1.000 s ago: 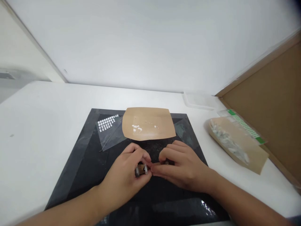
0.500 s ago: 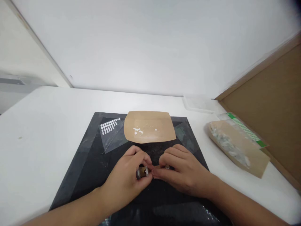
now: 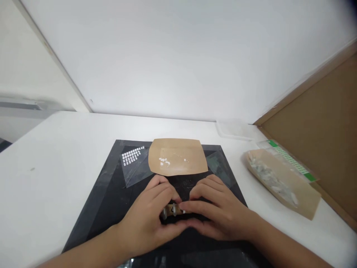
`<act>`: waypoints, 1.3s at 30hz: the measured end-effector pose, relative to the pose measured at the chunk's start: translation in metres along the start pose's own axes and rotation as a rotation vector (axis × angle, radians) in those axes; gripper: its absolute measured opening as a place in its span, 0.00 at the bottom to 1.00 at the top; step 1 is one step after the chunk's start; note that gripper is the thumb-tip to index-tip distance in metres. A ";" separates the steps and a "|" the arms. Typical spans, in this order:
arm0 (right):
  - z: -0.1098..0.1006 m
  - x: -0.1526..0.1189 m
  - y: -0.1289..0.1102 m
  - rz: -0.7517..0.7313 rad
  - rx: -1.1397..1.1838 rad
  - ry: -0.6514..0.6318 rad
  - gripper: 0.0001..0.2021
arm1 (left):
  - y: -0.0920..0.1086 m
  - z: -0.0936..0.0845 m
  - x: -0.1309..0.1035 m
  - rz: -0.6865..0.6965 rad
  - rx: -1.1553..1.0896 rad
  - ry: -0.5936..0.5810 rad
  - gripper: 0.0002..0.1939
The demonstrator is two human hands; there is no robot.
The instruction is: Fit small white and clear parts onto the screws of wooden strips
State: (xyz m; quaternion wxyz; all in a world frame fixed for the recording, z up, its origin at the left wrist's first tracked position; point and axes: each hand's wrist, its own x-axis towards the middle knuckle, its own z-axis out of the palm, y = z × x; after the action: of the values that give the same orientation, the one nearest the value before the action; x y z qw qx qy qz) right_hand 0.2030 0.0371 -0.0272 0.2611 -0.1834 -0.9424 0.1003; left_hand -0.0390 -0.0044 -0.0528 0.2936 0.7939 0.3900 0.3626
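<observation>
Between both hands, above the black mat (image 3: 106, 208), is a small brown piece (image 3: 170, 209) with pale, shiny upright parts and a white speck near its right end. I cannot make out its exact kind. My left hand (image 3: 153, 208) is closed around its left part, with the thumb along the near side. My right hand (image 3: 220, 208) pinches the right end, its index fingertip on top and its thumb below, meeting the left thumb. Much of the piece is hidden by the fingers. Just beyond the hands lies a tan sheet (image 3: 184, 149) bearing small white bits (image 3: 164, 161).
A clear sheet with rows of white stickers (image 3: 132, 156) lies on the mat's left. To the right, a tan paper tray (image 3: 306, 201) holds crumpled clear scraps, beside a green-and-white sheet (image 3: 290, 160). A clear plastic tray (image 3: 234, 131) stands near the back wall; a brown panel (image 3: 315, 123) borders the right.
My right fingers have shifted onto the piece's right end, and the thumbs now meet below it. More of its top shows. The whole view has tilted up slightly.
</observation>
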 end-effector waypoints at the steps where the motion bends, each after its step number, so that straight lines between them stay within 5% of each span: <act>1: -0.001 0.000 0.000 -0.006 0.007 0.018 0.13 | 0.002 -0.003 0.001 0.043 0.014 0.019 0.15; 6: -0.005 -0.003 0.002 -0.010 0.027 0.072 0.15 | 0.004 -0.030 0.006 0.249 0.151 0.228 0.13; 10: -0.005 -0.004 0.004 0.005 0.033 0.090 0.15 | -0.022 -0.064 0.014 0.076 0.585 0.437 0.03; 15: -0.005 -0.004 0.005 0.017 0.030 0.085 0.17 | -0.067 -0.096 0.016 -0.284 0.692 0.366 0.11; 24: -0.007 -0.007 0.007 0.025 0.034 0.068 0.16 | -0.085 -0.095 0.012 -0.354 0.664 0.117 0.16; 39: -0.009 -0.004 0.007 0.030 0.019 0.057 0.12 | -0.096 -0.099 0.010 -0.466 0.591 0.121 0.17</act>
State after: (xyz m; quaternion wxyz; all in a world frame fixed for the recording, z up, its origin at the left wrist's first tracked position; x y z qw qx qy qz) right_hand 0.2129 0.0432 -0.0233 0.2882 -0.1977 -0.9307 0.1076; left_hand -0.1533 0.0719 -0.0650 0.1029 0.7114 0.6646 0.2039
